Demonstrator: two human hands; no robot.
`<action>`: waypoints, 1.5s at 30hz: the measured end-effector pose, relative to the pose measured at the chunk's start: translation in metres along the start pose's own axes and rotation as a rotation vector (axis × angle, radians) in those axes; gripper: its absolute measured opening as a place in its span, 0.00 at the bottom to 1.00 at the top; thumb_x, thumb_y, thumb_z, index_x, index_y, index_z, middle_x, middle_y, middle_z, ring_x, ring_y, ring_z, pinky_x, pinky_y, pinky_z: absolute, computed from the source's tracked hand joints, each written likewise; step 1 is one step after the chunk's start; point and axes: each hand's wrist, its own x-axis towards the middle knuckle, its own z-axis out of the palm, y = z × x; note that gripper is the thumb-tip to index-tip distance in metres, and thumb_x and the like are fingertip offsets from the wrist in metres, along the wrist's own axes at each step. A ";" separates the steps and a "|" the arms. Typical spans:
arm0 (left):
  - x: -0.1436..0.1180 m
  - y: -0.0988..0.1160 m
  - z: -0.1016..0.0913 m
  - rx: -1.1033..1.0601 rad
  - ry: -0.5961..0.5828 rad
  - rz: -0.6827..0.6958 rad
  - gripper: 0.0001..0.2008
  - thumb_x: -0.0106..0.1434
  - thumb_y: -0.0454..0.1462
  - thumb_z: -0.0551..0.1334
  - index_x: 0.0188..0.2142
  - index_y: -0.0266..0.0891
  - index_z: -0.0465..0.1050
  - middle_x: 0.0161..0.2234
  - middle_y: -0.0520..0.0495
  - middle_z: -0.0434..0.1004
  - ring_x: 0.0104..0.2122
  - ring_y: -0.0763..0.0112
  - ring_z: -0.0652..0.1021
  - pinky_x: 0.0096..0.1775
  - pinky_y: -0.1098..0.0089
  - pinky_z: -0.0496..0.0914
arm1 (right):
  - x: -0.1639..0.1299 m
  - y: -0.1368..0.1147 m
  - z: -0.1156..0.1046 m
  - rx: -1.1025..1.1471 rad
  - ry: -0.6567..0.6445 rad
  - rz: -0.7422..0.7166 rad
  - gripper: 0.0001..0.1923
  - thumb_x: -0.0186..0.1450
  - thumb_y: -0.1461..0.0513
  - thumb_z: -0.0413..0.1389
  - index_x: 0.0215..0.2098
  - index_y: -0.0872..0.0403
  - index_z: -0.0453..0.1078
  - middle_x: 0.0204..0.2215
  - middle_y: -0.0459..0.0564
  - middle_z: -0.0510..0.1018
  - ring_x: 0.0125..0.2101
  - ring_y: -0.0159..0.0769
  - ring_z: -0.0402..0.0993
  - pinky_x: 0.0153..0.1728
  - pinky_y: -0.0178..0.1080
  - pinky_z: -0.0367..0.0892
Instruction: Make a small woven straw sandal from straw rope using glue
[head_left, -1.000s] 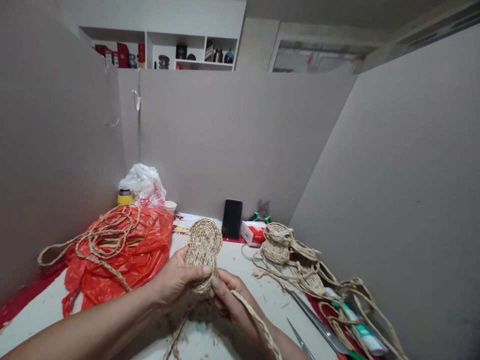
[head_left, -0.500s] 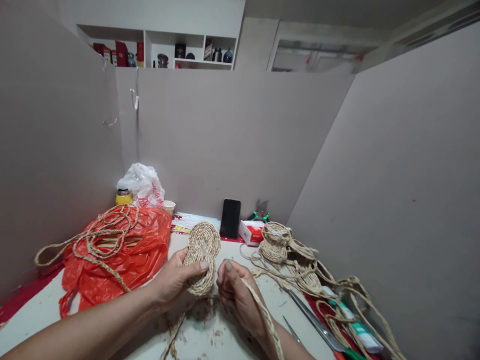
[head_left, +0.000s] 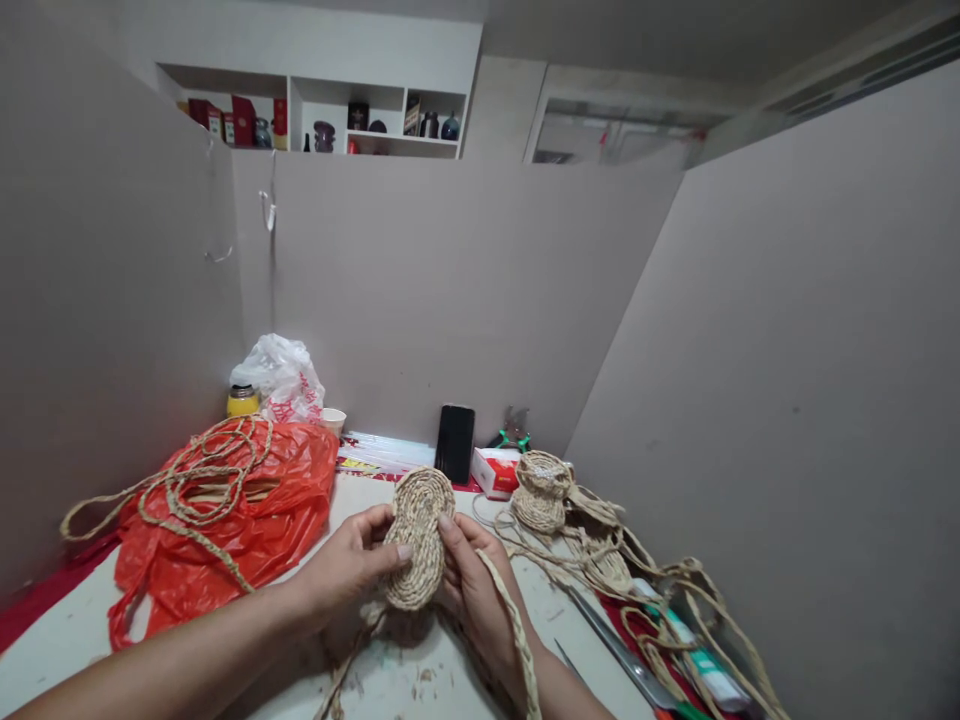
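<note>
1. Flat, peanut-shaped woven sole of pale straw braid (head_left: 420, 540): held upright above the white table (head_left: 67, 650), near its front edge, between both hands.
2. Left hand (head_left: 349, 565): closed on the left edge of the woven sole, thumb laid across its face, fingers behind it.
3. Right hand (head_left: 472, 575): pinches the right edge of the sole with thumb and fingertips together; a loose tail of plaited straw braid (head_left: 517, 640) runs from the sole down over this wrist.
4. Crumpled red plastic bag (head_left: 255, 510): left of the sole, lying on the table, a coil of straw rope (head_left: 202, 475) on top.
5. White plastic bag (head_left: 281, 375) and yellow-lidded jar (head_left: 242, 402): behind the red bag, against the partition.
6. Black phone (head_left: 455, 443): directly behind the sole, leaning upright; a small red-and-white box (head_left: 495, 472) just beside it.
7. Second woven straw piece (head_left: 541, 490): right of the sole, trailing tangled braids.
8. Long metal tool, probably scissors (head_left: 615, 645): right of the sole, partly cut off by the frame edge.
</note>
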 end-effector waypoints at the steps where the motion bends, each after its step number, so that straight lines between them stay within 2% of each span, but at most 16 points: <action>1: 0.001 0.000 -0.001 -0.019 0.015 -0.010 0.18 0.52 0.39 0.69 0.42 0.36 0.73 0.38 0.45 0.78 0.39 0.67 0.75 0.44 0.69 0.67 | 0.000 0.000 0.000 0.017 0.013 0.001 0.13 0.62 0.53 0.58 0.36 0.55 0.69 0.25 0.45 0.76 0.21 0.30 0.70 0.22 0.31 0.63; 5: 0.003 0.001 -0.003 -0.075 0.183 -0.031 0.15 0.50 0.42 0.70 0.35 0.37 0.74 0.33 0.49 0.76 0.34 0.71 0.74 0.38 0.72 0.67 | -0.001 0.000 0.000 0.021 0.062 0.003 0.13 0.62 0.54 0.58 0.39 0.54 0.69 0.25 0.45 0.76 0.22 0.31 0.72 0.22 0.31 0.64; 9: 0.005 0.004 -0.006 -0.014 0.305 0.037 0.13 0.52 0.42 0.68 0.34 0.36 0.74 0.33 0.49 0.74 0.32 0.74 0.72 0.35 0.74 0.66 | -0.002 0.002 0.001 -0.016 0.071 0.028 0.14 0.62 0.53 0.58 0.39 0.54 0.69 0.25 0.45 0.75 0.20 0.29 0.70 0.19 0.29 0.62; 15: 0.004 0.012 -0.009 0.117 0.328 0.158 0.13 0.55 0.40 0.66 0.39 0.37 0.72 0.37 0.48 0.75 0.37 0.70 0.73 0.38 0.72 0.66 | -0.005 0.009 0.002 -0.094 -0.036 0.025 0.13 0.62 0.53 0.58 0.34 0.55 0.70 0.24 0.43 0.71 0.22 0.29 0.65 0.23 0.30 0.61; 21: 0.004 0.009 -0.014 0.195 0.284 0.162 0.14 0.55 0.41 0.67 0.40 0.38 0.71 0.32 0.52 0.74 0.31 0.74 0.72 0.35 0.74 0.66 | -0.009 0.013 0.001 -0.321 -0.126 -0.007 0.15 0.61 0.52 0.57 0.28 0.56 0.67 0.22 0.42 0.65 0.23 0.28 0.56 0.23 0.31 0.54; 24: 0.003 0.007 -0.016 0.317 0.307 0.190 0.11 0.55 0.40 0.66 0.36 0.37 0.74 0.29 0.51 0.74 0.29 0.74 0.72 0.33 0.74 0.65 | -0.011 0.011 0.004 -0.361 -0.117 -0.018 0.16 0.60 0.51 0.58 0.27 0.56 0.65 0.20 0.41 0.62 0.22 0.28 0.53 0.22 0.31 0.51; 28: 0.001 0.005 -0.016 0.524 0.387 0.353 0.08 0.55 0.38 0.66 0.35 0.39 0.77 0.37 0.47 0.76 0.37 0.69 0.74 0.39 0.72 0.66 | -0.013 0.006 0.010 -0.375 -0.103 -0.027 0.19 0.59 0.49 0.58 0.25 0.55 0.64 0.20 0.41 0.60 0.22 0.28 0.52 0.22 0.32 0.50; 31: 0.002 0.005 -0.018 0.545 0.386 0.405 0.06 0.56 0.38 0.65 0.33 0.38 0.78 0.36 0.46 0.77 0.39 0.67 0.75 0.41 0.71 0.67 | -0.013 0.005 0.011 -0.369 -0.112 -0.020 0.18 0.59 0.49 0.59 0.24 0.56 0.65 0.19 0.40 0.59 0.21 0.27 0.50 0.21 0.32 0.49; 33: 0.004 0.006 -0.019 0.464 0.405 0.371 0.08 0.56 0.40 0.64 0.33 0.38 0.78 0.35 0.46 0.77 0.37 0.68 0.75 0.40 0.71 0.67 | -0.013 0.006 0.010 -0.340 -0.100 -0.006 0.18 0.58 0.50 0.59 0.25 0.56 0.66 0.18 0.40 0.60 0.20 0.27 0.51 0.21 0.31 0.49; 35: 0.007 0.008 -0.019 0.310 0.431 0.298 0.12 0.57 0.42 0.64 0.38 0.40 0.77 0.37 0.47 0.78 0.38 0.68 0.75 0.41 0.71 0.67 | -0.012 0.008 0.009 -0.269 -0.086 0.024 0.18 0.58 0.49 0.59 0.26 0.56 0.67 0.20 0.40 0.63 0.21 0.27 0.54 0.21 0.31 0.52; 38: 0.009 0.005 -0.015 0.062 0.356 0.119 0.18 0.56 0.44 0.65 0.45 0.40 0.73 0.39 0.46 0.78 0.40 0.68 0.75 0.42 0.70 0.68 | -0.010 0.009 0.008 -0.127 -0.055 0.083 0.17 0.58 0.49 0.59 0.29 0.55 0.68 0.22 0.42 0.67 0.22 0.29 0.60 0.24 0.31 0.58; 42: 0.005 -0.011 -0.002 -0.165 0.155 -0.117 0.15 0.58 0.43 0.64 0.40 0.34 0.74 0.34 0.43 0.79 0.33 0.68 0.77 0.38 0.69 0.70 | -0.009 0.008 0.010 -0.037 -0.018 0.124 0.15 0.59 0.50 0.59 0.32 0.54 0.67 0.22 0.42 0.70 0.22 0.31 0.66 0.24 0.32 0.60; 45: 0.001 -0.020 0.003 -0.224 0.148 -0.202 0.12 0.57 0.41 0.65 0.35 0.32 0.74 0.29 0.42 0.80 0.27 0.70 0.78 0.34 0.70 0.71 | -0.009 0.007 0.011 -0.083 -0.049 0.086 0.15 0.61 0.50 0.57 0.32 0.53 0.66 0.21 0.42 0.70 0.21 0.31 0.67 0.24 0.33 0.61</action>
